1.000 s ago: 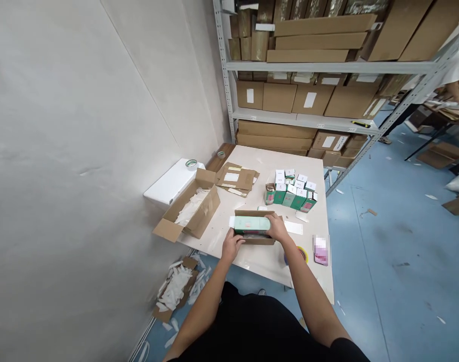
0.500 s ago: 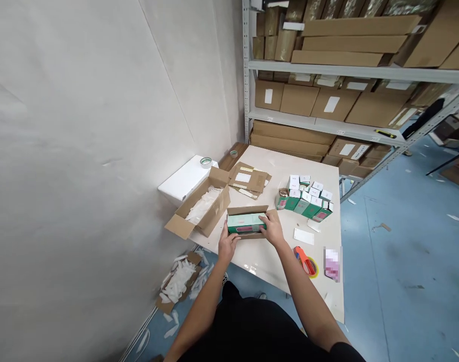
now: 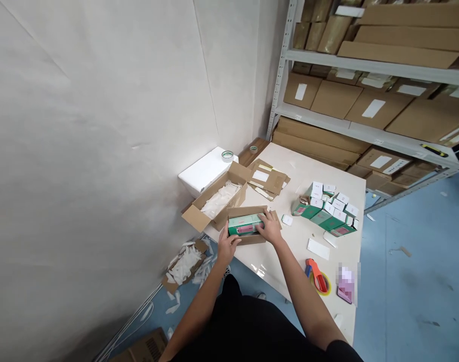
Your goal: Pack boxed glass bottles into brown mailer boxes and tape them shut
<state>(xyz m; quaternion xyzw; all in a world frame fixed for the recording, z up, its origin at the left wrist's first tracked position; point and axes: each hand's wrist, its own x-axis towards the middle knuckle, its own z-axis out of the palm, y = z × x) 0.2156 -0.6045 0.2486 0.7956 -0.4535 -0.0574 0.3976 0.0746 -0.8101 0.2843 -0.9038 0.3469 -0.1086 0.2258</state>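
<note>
My left hand and right hand are both clamped on the green box, inside a carton on the surface.

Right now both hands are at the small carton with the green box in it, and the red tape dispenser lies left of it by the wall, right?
No. The head view shows the red tape dispenser right of the small carton, near the table's front edge. The left hand, right hand and green box are as stated.

Single head-worn view, looking forward and down, table at arm's length, shelving beyond
</note>
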